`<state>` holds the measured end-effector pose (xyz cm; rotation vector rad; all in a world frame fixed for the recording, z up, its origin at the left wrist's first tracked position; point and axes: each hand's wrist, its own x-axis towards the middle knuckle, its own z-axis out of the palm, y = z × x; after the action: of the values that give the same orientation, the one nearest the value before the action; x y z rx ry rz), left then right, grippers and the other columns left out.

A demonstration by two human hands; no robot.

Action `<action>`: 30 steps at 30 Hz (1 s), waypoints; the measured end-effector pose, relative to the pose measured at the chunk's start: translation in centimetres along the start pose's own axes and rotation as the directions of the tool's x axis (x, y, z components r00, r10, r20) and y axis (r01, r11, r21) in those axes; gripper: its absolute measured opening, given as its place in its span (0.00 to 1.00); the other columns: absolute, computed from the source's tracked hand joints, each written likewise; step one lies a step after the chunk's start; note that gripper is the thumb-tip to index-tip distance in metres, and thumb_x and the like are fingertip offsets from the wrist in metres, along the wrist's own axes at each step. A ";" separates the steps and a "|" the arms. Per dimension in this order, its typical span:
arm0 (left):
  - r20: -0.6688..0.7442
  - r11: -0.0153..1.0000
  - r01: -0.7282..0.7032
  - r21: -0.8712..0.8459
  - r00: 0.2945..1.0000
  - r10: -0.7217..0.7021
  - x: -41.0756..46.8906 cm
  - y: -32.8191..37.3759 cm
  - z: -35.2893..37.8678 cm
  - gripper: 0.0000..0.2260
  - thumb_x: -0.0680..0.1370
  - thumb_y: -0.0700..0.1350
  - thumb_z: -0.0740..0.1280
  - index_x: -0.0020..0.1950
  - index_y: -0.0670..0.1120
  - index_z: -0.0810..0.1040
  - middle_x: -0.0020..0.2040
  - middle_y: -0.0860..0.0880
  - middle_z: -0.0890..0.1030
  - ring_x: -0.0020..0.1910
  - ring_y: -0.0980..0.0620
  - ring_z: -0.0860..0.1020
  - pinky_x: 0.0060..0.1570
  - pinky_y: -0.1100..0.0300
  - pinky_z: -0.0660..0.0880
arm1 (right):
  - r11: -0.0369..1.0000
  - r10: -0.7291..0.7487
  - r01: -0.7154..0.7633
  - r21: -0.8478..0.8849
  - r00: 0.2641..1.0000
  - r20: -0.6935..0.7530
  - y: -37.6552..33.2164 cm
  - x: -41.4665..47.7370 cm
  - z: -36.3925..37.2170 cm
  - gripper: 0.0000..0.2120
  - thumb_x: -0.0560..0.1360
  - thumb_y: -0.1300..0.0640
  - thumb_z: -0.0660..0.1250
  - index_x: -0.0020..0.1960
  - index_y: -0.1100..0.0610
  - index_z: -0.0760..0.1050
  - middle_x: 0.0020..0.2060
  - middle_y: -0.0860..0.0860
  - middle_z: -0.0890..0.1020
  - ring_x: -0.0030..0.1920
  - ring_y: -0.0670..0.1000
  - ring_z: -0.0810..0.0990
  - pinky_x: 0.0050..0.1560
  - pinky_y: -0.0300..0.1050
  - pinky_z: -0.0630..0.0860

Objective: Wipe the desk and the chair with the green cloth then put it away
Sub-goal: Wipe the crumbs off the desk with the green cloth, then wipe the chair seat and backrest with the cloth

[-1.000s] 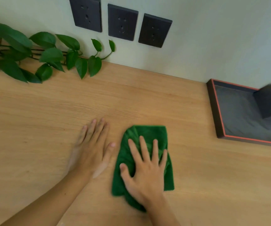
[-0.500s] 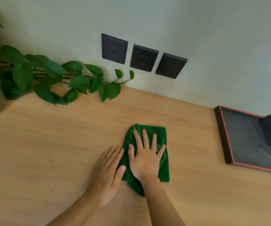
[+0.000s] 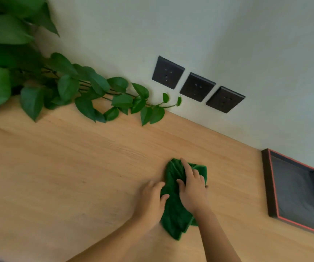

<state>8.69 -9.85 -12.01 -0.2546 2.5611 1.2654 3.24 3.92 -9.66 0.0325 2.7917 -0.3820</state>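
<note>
The green cloth [image 3: 175, 210] lies bunched on the wooden desk [image 3: 76, 167], right of centre. My right hand [image 3: 192, 188] rests on top of the cloth with its fingers curled into the fabric, gathering it. My left hand [image 3: 152, 201] touches the cloth's left edge, thumb pressed on the fabric and palm on the desk. Part of the cloth is hidden under my right hand. No chair is in view.
A leafy green plant [image 3: 39, 82] trails along the back left of the desk. Three dark wall sockets [image 3: 197, 86] sit on the pale wall behind. A dark tray with a red rim [image 3: 273, 186] holding a grey block stands at the right edge.
My right hand went from flat on the spread cloth to curled, bunching the fabric. My left hand slid right until it touches the cloth. The view has tilted and lifted toward the wall.
</note>
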 end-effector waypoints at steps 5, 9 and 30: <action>0.063 0.970 -0.227 -0.089 0.971 0.233 -2.7 2.4 -3.0 0.10 0.79 0.53 0.59 0.60 0.59 0.74 0.60 0.48 0.76 0.53 0.53 0.77 0.57 0.54 0.77 | 0.975 -0.215 0.212 0.066 0.976 0.042 -1.8 -3.0 -2.6 0.49 0.76 0.64 0.61 0.73 0.26 0.33 0.63 0.54 0.67 0.54 0.57 0.72 0.57 0.54 0.73; -0.009 0.912 -0.406 0.055 0.913 0.407 -5.8 3.6 -7.8 0.08 0.77 0.58 0.63 0.52 0.56 0.71 0.49 0.52 0.77 0.45 0.51 0.77 0.44 0.52 0.76 | 0.863 -0.451 0.444 -0.239 0.892 0.031 -2.0 -5.6 -5.6 0.35 0.66 0.58 0.77 0.66 0.36 0.65 0.76 0.50 0.58 0.77 0.64 0.58 0.71 0.72 0.59; -0.564 0.962 0.103 -0.251 0.793 -0.232 -35.8 -1.1 -14.7 0.12 0.75 0.47 0.73 0.47 0.63 0.75 0.46 0.59 0.78 0.45 0.61 0.78 0.42 0.71 0.72 | 0.435 -0.836 0.424 0.795 0.518 0.182 -14.9 -19.8 -9.6 0.27 0.64 0.29 0.71 0.52 0.46 0.81 0.43 0.50 0.86 0.44 0.51 0.85 0.41 0.44 0.83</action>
<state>40.47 -20.90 7.10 -1.0562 2.7893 1.5768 18.07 -7.50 9.27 -0.9290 1.7781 -1.3446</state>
